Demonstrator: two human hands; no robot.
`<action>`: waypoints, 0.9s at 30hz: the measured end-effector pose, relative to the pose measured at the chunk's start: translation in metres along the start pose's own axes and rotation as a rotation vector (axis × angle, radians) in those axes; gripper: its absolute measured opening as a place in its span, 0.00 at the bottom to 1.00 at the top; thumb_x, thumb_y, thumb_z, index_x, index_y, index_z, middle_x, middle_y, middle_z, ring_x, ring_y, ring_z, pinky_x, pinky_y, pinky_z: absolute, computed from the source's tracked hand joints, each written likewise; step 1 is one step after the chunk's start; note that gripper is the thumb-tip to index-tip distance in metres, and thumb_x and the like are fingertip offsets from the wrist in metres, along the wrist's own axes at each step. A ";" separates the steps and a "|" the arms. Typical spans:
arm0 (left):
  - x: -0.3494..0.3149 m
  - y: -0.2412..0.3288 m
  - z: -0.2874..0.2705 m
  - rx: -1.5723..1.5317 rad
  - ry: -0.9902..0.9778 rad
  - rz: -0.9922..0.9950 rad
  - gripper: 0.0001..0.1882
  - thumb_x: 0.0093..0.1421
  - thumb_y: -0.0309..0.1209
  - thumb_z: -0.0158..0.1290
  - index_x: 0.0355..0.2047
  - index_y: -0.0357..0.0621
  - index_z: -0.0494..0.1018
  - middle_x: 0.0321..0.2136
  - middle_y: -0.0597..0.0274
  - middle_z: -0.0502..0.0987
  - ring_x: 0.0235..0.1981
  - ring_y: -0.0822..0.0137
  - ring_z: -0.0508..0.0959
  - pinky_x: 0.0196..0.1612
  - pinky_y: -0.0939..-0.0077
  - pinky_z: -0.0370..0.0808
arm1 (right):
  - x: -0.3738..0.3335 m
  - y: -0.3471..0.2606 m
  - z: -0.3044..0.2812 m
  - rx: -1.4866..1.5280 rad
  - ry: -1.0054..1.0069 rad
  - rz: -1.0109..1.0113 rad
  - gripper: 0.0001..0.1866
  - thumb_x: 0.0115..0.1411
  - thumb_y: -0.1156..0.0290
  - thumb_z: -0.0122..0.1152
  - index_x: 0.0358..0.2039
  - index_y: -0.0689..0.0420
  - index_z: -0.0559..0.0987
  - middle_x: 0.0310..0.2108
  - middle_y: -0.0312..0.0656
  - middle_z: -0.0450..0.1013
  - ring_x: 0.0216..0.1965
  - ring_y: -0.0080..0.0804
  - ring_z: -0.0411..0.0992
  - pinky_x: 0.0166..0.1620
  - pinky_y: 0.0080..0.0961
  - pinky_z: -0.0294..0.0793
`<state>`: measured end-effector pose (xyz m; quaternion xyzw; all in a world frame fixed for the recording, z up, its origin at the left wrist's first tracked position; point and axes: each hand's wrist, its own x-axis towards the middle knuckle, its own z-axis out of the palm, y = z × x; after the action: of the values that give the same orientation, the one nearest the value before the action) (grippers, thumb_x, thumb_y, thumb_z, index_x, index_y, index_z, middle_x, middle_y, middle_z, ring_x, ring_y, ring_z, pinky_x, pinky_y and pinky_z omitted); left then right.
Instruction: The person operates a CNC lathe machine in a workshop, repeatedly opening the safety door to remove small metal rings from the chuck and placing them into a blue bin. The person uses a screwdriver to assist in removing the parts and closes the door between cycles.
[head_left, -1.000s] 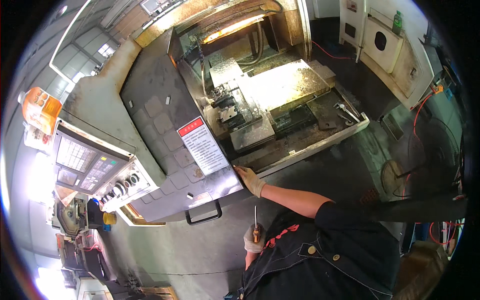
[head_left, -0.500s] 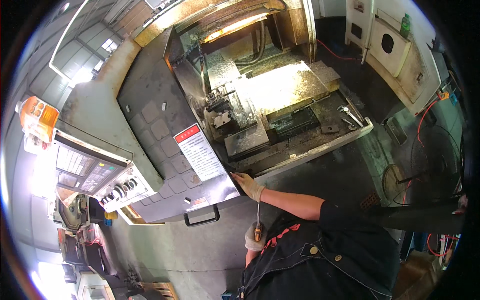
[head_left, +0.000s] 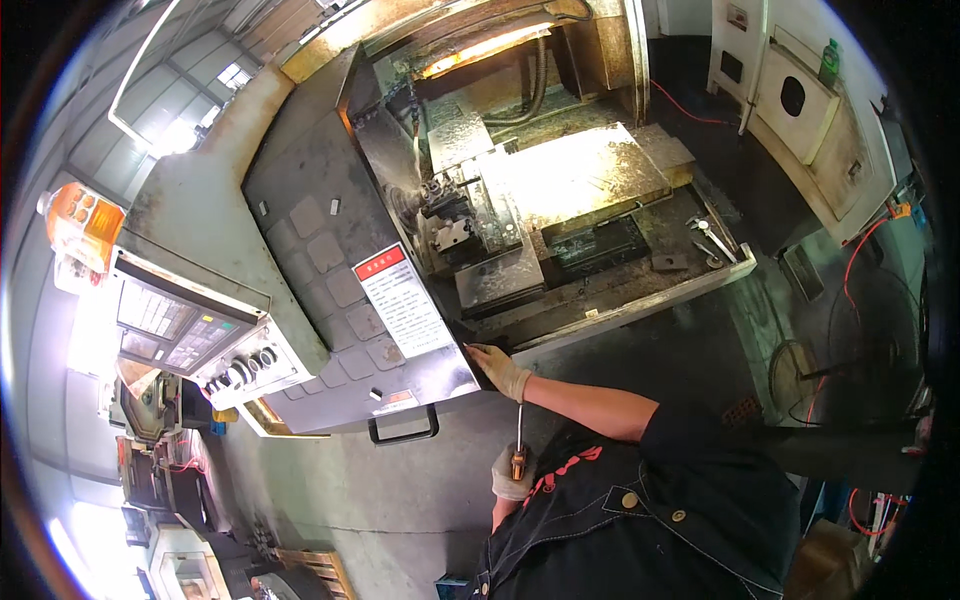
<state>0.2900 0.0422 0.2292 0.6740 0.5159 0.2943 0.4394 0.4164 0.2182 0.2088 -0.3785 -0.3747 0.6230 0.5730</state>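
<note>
My left hand (head_left: 513, 476), in a pale glove, is closed around the orange and black handle of a screwdriver (head_left: 518, 462) close to my jacket. Its long metal shaft points up toward my right wrist. My right hand (head_left: 500, 371), also gloved, is closed on the edge of the dark sliding machine door (head_left: 290, 265); part of its fingers is hidden there. The door carries a red and white notice sheet (head_left: 405, 305) and a black pull handle (head_left: 404, 430). Beyond the edge lies the lit machine interior, with a block-like tool holder (head_left: 455, 236) among metal shavings.
A caliper (head_left: 712, 236) and a wrench-like tool (head_left: 706, 254) lie on the machine's right ledge. At left is a control panel (head_left: 185, 325) with knobs, and an orange-labelled jug (head_left: 85, 220) above it. A green bottle (head_left: 829, 62) stands far right; a wooden pallet (head_left: 318, 570) lies below.
The whole scene has shifted slightly to the right in the view. Both hands keep their holds, and the door's place against the machine looks about the same.
</note>
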 end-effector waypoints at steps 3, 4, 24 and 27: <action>-0.001 -0.010 0.005 0.039 0.043 0.023 0.11 0.47 0.26 0.55 0.32 0.42 0.70 0.23 0.60 0.74 0.25 0.69 0.74 0.31 0.75 0.71 | 0.003 0.003 0.002 0.087 0.033 0.011 0.20 0.60 0.62 0.49 0.46 0.65 0.69 0.39 0.36 0.70 0.40 0.18 0.65 0.42 0.13 0.64; -0.002 -0.012 0.006 0.021 0.040 0.018 0.11 0.47 0.26 0.55 0.32 0.42 0.70 0.23 0.60 0.74 0.25 0.68 0.74 0.31 0.75 0.71 | 0.004 0.004 0.002 0.154 0.047 0.018 0.19 0.60 0.63 0.50 0.45 0.65 0.70 0.36 0.34 0.70 0.37 0.16 0.66 0.40 0.12 0.66; -0.006 -0.008 0.008 0.040 0.018 -0.010 0.10 0.47 0.28 0.54 0.32 0.43 0.71 0.25 0.55 0.74 0.27 0.60 0.76 0.33 0.71 0.71 | 0.003 0.005 -0.003 -0.016 0.027 -0.038 0.22 0.61 0.60 0.45 0.45 0.67 0.70 0.38 0.42 0.72 0.40 0.23 0.67 0.44 0.18 0.65; -0.007 -0.006 0.007 0.033 0.029 0.020 0.10 0.47 0.28 0.54 0.32 0.43 0.70 0.25 0.55 0.74 0.27 0.61 0.76 0.33 0.71 0.71 | 0.003 0.005 -0.003 -0.008 0.008 -0.015 0.19 0.61 0.61 0.48 0.44 0.64 0.71 0.36 0.35 0.71 0.38 0.17 0.66 0.41 0.14 0.65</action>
<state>0.2910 0.0345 0.2209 0.6820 0.5203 0.2999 0.4175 0.4169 0.2214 0.2031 -0.3804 -0.3776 0.6155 0.5778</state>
